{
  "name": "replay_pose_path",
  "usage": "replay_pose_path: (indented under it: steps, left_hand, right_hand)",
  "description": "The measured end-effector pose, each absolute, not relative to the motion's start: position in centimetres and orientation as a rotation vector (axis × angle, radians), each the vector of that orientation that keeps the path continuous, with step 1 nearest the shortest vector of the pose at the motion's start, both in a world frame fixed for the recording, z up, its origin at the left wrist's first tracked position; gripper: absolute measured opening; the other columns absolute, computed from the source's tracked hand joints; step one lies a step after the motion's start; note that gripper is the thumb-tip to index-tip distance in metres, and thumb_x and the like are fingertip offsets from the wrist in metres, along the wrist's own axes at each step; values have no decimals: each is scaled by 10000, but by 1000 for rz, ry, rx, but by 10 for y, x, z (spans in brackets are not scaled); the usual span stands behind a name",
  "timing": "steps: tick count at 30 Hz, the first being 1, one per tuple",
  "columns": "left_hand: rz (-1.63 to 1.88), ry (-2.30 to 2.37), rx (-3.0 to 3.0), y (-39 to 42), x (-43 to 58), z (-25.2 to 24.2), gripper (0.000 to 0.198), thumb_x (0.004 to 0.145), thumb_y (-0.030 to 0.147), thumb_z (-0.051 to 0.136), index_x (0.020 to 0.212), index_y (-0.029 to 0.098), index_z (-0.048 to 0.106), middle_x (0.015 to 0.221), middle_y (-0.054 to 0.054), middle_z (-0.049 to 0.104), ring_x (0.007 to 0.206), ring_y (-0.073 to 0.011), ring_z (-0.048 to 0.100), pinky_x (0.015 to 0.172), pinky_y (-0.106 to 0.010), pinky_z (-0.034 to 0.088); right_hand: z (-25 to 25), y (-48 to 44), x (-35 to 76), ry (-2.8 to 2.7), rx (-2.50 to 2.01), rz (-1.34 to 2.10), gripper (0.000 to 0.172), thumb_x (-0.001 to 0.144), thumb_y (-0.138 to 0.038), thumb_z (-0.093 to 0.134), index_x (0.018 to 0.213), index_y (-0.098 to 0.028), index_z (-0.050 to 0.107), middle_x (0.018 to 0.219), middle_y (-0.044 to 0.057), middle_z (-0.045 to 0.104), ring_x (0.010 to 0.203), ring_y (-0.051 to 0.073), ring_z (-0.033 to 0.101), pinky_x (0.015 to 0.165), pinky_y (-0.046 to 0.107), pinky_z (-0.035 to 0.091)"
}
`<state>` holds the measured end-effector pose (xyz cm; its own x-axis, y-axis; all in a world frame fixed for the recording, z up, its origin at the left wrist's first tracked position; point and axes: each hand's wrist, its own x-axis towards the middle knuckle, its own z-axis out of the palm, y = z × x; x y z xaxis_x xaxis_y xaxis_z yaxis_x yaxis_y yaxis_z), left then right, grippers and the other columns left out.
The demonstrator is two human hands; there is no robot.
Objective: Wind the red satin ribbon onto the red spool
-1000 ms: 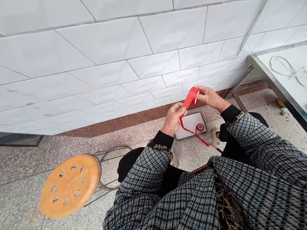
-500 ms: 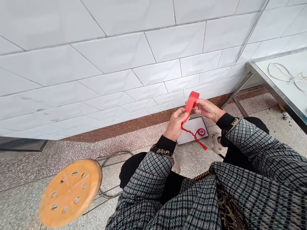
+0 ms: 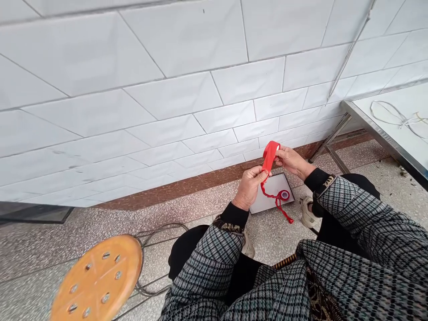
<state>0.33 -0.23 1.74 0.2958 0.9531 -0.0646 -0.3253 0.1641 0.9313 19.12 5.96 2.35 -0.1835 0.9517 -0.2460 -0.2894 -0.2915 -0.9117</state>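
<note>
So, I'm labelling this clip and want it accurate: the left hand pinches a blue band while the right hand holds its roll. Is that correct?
Not the colour: the band is red, not blue, as the head view shows. The left hand does pinch it while the right hand holds its roll.

orange holed stool [image 3: 96, 281] | white tiled wall [image 3: 187, 96] | wire [image 3: 404, 121] on metal-edged table [image 3: 412, 95]

A jacket [image 3: 276, 292] checked in black, grey and muted teal, with a dark, gold-patterned panel [image 3: 316, 292] down its front; black cuffs [image 3: 236, 215] bordered by gold-patterned trim [image 3: 230, 226]; black trousers [image 3: 187, 248]; off-white shoes [image 3: 310, 217]
</note>
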Motion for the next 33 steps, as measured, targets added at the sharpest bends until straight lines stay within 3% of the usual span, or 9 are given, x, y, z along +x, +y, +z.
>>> replay_pose_path:
  steps: [6, 12, 17, 24, 33]
  left_hand:
    - [1117, 841, 936, 0, -10, 25, 409, 681, 542, 917, 706, 162, 765, 575, 6, 510, 564, -93, 344, 573, -273, 249]
    - [1039, 851, 986, -2, -8, 27, 435, 693, 559, 913, 735, 139, 804, 579, 6, 510, 567, -91, 347, 586, -283, 254]
    - [1022, 910, 1033, -2, 1, 27, 417, 707, 555, 894, 741, 148, 807, 581, 17, 511, 593, -103, 357, 606, -282, 275]
    - [1069, 868, 1041, 4, 15, 28, 409, 736, 553, 885, 759, 154, 796, 638, 0, 576, 611, -99, 356, 606, -271, 271]
    - [1058, 841, 1052, 14, 21, 41, 425, 747, 560, 885, 761, 144, 798, 582, 22, 517, 570, -83, 333, 582, -274, 242]
  right_hand:
    - [26, 63, 198, -984, -1077, 1712, 194, 651, -205, 764, 777, -163, 623, 648, -26, 581, 568, 69, 385, 505, 189, 257]
    - [27, 58, 194, -848, -1042, 1817, 194, 649, -204, 800, 773, -148, 661, 667, -8, 612, 593, 80, 429, 502, 173, 301]
    - [29, 53, 188, -705, -922, 1962, 194, 721, -180, 787, 904, -155, 729, 774, 33, 700, 582, 90, 401, 476, 176, 301]
    - [36, 48, 185, -582, -868, 2080, 94, 843, -157, 714, 936, -159, 730, 993, 99, 790, 591, 91, 459, 503, 186, 441]
    - [46, 48, 195, -436, -867, 2138, 135, 864, -99, 647, 968, -132, 725, 850, 89, 748, 553, 81, 421, 418, 145, 336]
